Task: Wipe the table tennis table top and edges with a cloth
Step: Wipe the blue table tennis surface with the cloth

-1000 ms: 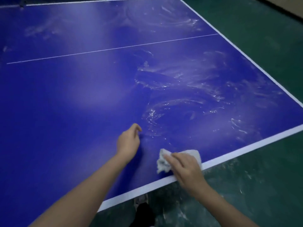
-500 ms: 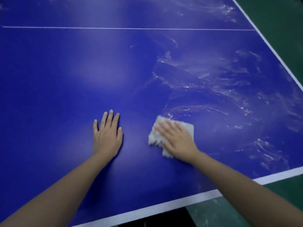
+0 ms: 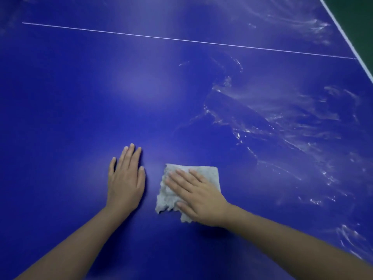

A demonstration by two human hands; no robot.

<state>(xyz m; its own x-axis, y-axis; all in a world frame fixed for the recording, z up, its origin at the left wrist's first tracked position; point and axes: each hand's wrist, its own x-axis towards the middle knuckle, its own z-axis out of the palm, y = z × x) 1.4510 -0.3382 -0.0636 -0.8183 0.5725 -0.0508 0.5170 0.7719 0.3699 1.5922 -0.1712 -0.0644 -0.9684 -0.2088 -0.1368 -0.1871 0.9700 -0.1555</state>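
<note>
The blue table tennis table point(image 3: 84, 102) fills the view. A crumpled grey-white cloth point(image 3: 168, 196) lies flat on it at lower middle. My right hand point(image 3: 198, 196) presses down on the cloth with fingers spread flat, covering its right half. My left hand point(image 3: 126, 178) rests palm-down on the bare table just left of the cloth, fingers extended and holding nothing. Wet wipe streaks point(image 3: 282, 122) cover the right part of the table top.
A thin white centre line point(image 3: 181, 40) crosses the table in the upper part of the view. The white edge stripe point(image 3: 349, 40) runs along the right side at top right, with green floor point(image 3: 361, 11) beyond it.
My right hand has pushed the cloth away from the near edge and leftward over the table. My left hand went from curled to flat on the surface. The near edge has dropped out of view.
</note>
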